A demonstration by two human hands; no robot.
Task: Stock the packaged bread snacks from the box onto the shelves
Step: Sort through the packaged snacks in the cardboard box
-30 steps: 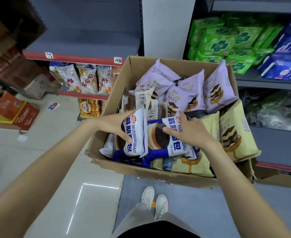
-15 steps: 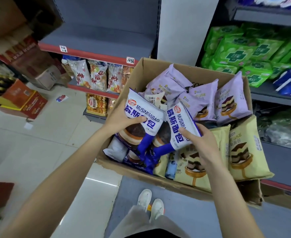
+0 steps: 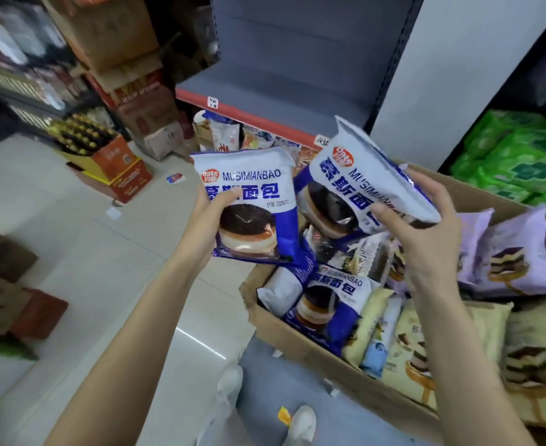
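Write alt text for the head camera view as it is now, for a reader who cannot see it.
A person's left hand and right hand each hold a blue-and-white bread pack above an open cardboard box of purple, yellow and blue snack packs. Ahead is a grey shelf with a red edge, bare where visible.

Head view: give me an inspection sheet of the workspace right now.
Surface: grey shelf with red edge, bare where visible.
Job's things: two blue-and-white bread packets, left packet, right packet; open cardboard box holds more, plus purple and yellow packets.
Clutter: red cartons on floor.
Grippers: left hand and right hand each grip one packet.
Cables: nothing seen.
Surroundings: green packs on right shelving.
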